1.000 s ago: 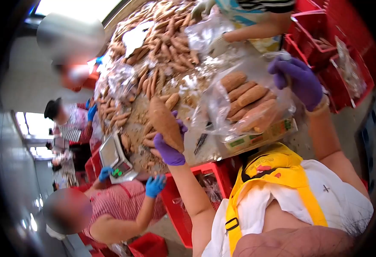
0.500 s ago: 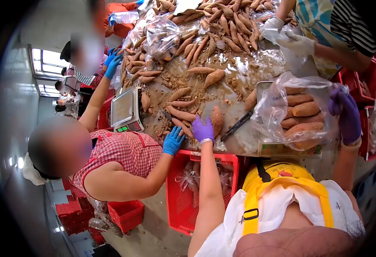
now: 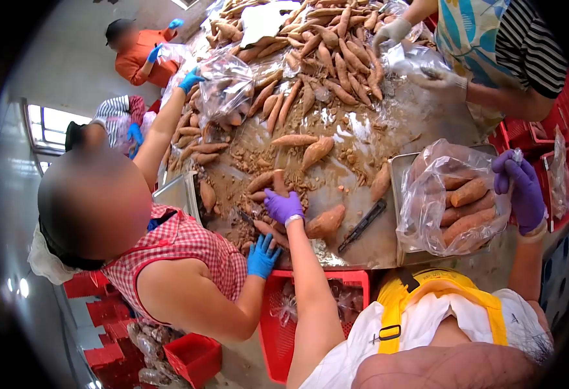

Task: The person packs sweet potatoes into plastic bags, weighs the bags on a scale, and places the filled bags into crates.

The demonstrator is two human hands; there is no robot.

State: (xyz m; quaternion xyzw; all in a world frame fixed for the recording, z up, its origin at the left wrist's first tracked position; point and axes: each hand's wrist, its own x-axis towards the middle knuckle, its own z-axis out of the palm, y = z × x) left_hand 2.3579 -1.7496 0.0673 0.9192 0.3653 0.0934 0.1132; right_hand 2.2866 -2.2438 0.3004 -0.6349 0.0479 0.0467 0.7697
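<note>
My left hand (image 3: 284, 207), in a purple glove, is closed around a sweet potato (image 3: 279, 181) whose end sticks up past the fingers. Beside it on the table lies a thick sweet potato (image 3: 326, 222). My right hand (image 3: 521, 189), also purple-gloved, pinches the upper edge of a clear plastic bag (image 3: 420, 220). Several sweet potatoes (image 3: 469, 192) lie inside that bag, which rests on a metal scale tray (image 3: 398, 175). A co-worker's blue-gloved hand (image 3: 263, 256) is just below my left hand, against another sweet potato (image 3: 271, 233).
A black-handled tool (image 3: 362, 225) lies between my hands. Below the table edge stands a red crate (image 3: 278, 350) with bagged goods. Sweet potatoes (image 3: 343, 58) are heaped at the back. Another co-worker's white-gloved hand (image 3: 437, 81) is across the table; soil crumbs (image 3: 245, 155) litter its surface.
My left hand has moved slightly left and now grips a sweet potato, raised upright. My right hand still holds the bag. The neighbouring co-worker's far hand has reached a plastic bag at the heap.
</note>
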